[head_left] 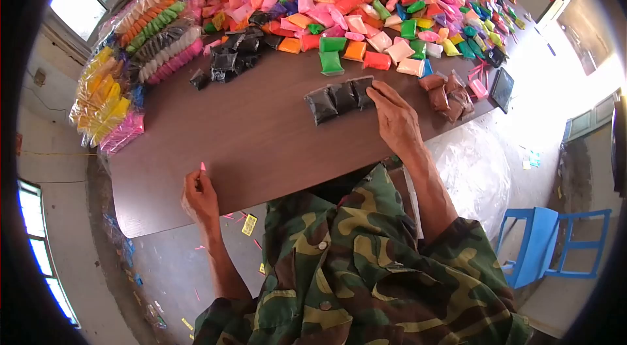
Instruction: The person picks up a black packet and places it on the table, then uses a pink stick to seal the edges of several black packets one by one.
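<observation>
My left hand [200,196] is closed in a pinch near the front left of the table, with the tip of a small pink piece [203,166] sticking up from the fingers. What exactly that piece is cannot be made out. At the centre right, my right hand [396,122] has its fingers on the right end of a row of black packets [341,99] in clear wrap, lying side by side on the brown table [241,129]. Just right of this hand lies a small heap of brown packets [449,97].
A large pile of coloured packets [333,12] covers the far side. Bagged rows of packets [160,31] line the left. Black packets [228,58] lie before the pile. A dark flat device [502,90] sits at the right edge; a blue chair [539,247] stands beyond.
</observation>
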`<state>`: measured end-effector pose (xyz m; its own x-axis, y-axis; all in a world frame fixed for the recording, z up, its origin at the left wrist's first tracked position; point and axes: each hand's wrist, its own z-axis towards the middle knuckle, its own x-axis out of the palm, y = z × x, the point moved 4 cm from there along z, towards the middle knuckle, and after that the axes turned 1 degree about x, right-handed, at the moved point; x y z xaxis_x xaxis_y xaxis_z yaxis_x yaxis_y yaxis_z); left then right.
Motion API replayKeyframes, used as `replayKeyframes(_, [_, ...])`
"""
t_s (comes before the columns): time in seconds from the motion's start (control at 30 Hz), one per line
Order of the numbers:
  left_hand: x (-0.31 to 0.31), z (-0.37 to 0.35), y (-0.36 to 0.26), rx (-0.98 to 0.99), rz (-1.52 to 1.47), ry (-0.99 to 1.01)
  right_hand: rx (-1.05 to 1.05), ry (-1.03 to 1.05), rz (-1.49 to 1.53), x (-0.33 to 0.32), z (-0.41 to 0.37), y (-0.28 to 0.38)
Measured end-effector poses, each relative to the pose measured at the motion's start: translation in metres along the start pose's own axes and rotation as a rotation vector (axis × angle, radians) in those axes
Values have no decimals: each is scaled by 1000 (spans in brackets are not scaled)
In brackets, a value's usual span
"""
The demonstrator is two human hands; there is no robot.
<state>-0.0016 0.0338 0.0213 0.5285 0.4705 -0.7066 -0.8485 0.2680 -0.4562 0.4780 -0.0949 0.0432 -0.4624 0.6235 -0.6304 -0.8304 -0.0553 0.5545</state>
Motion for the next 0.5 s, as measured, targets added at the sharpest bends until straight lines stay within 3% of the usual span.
replayKeyframes(0.2, [9, 1, 22, -14, -80, -3, 0, -15, 3, -1, 1, -1])
replayKeyframes(0.37, [-10, 13, -28, -106, -94, 75, 30, -40, 37, -4, 0, 0])
replayKeyframes(0.5, [-1, 38, -52, -25, -147, 61, 43, -126, 64, -10, -4, -3])
